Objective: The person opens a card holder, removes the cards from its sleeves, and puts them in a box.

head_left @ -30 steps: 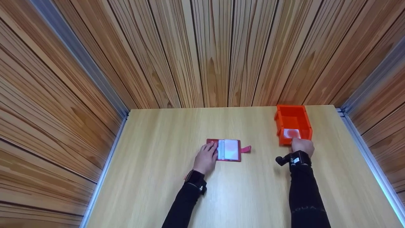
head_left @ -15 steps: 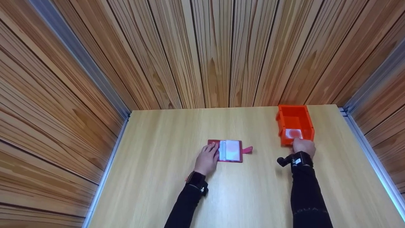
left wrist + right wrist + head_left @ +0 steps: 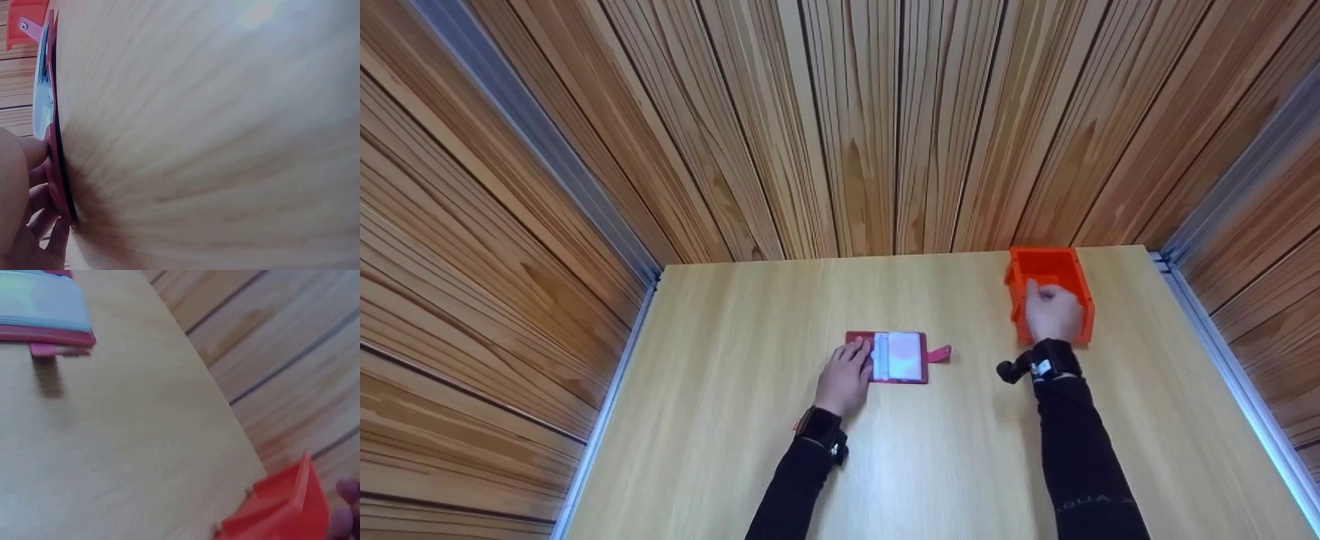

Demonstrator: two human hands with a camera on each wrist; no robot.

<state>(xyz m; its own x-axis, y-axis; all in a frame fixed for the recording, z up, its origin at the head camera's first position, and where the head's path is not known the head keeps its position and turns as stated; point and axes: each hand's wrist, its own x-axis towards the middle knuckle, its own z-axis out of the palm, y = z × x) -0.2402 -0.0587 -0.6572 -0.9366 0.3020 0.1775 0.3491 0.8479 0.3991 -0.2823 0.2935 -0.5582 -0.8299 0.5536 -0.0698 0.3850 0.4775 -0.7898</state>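
Observation:
A small red card holder (image 3: pixel 901 357) lies unfolded on the table, showing clear plastic sleeves and a pink snap strap (image 3: pixel 940 354). My left hand (image 3: pixel 844 377) rests on its left cover, the fingers lying over the red edge. In the left wrist view, those fingers (image 3: pixel 42 194) touch the cover from the side. My right hand (image 3: pixel 1054 311) is over the front part of an orange bin (image 3: pixel 1046 259), fingers curled and thumb pointing toward the back. It hides the bin's front floor, and I cannot tell whether it holds a card.
The bin stands at the back right corner of the wooden table (image 3: pixel 945 450). Wood-panelled walls (image 3: pixel 855 150) rise behind and at both sides, with metal rails (image 3: pixel 604 405) along the table's side edges.
My right hand has moved from the bin's front edge up over its inside. The white card with a reddish patch, seen earlier by its fingers, is out of sight. My left hand stays put.

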